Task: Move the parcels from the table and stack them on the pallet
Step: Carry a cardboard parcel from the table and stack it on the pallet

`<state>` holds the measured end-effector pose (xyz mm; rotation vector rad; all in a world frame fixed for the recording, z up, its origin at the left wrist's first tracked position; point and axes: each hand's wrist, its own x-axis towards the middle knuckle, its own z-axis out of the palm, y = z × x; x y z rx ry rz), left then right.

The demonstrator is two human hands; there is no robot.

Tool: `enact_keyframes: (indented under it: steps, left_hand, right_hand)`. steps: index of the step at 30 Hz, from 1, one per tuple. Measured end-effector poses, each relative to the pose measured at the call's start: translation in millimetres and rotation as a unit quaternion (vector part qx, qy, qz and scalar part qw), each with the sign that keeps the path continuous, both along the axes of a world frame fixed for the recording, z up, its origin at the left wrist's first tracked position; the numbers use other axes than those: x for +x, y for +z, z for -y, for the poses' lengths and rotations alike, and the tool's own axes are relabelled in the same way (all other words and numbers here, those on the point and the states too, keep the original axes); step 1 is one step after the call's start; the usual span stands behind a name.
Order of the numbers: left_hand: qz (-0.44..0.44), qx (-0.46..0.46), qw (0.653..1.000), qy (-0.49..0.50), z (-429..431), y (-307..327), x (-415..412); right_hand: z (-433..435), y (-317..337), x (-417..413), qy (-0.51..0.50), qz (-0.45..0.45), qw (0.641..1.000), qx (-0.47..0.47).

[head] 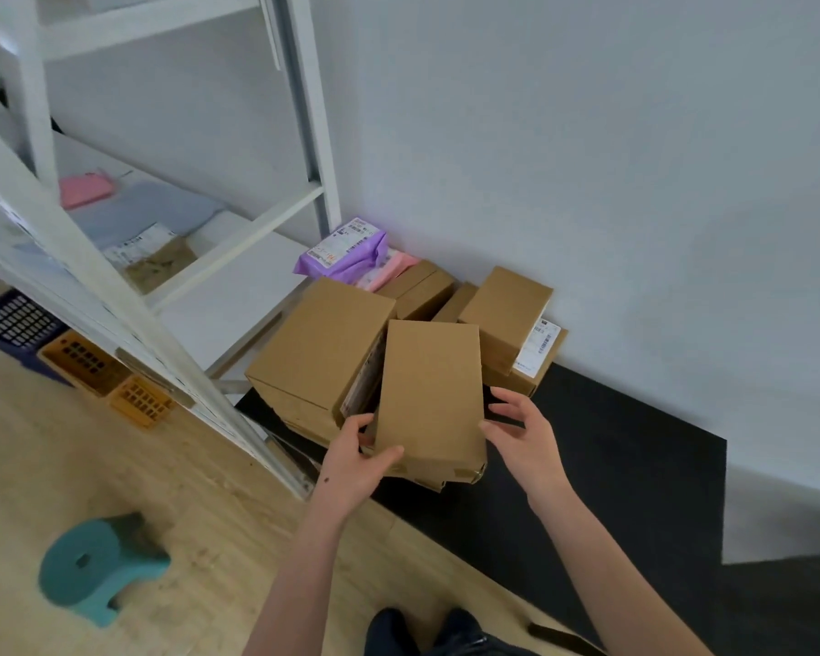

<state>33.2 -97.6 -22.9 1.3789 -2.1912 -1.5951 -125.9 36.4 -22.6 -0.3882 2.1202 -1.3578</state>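
Item: cardboard box [431, 395], frame ctr. L hand [356, 459] gripping its 7 o'clock corner; R hand [524, 440] hovering spread at 3 o'clock, not touching. Black pallet [635, 461] lying underneath.

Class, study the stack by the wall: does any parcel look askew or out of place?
Yes. The front cardboard box tilts, leaning on the large box beside it, its near end off the black pallet mat. The left hand has a grip on its corner; the right hand is open beside it.

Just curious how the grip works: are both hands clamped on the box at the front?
No: the left hand grips the front cardboard box at its near corner, while the right hand is open beside it, fingers spread.
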Motion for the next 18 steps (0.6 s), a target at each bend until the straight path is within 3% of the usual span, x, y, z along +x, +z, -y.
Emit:
enact_keyframes:
  steps: [5, 10, 18]
  left_hand:
    - [-0.064, 0.135, 0.987, 0.059, -2.5, -3.1, -5.1]
    - [-0.113, 0.241, 0.955, 0.13, -6.9, -7.2, -5.9]
    - [-0.125, 0.262, 0.95, 0.12, -11.7, -8.2, -4.1]
  right_hand:
    - [-0.6, -15.2, -2.0, 0.02, 0.078, 0.996, 0.025]
    - [-0.2, -22.9, 1.8, -0.001, 0.203, 0.979, -0.026]
    - [-22.3, -25.1, -3.1, -0.008, 0.267, 0.961, -0.064]
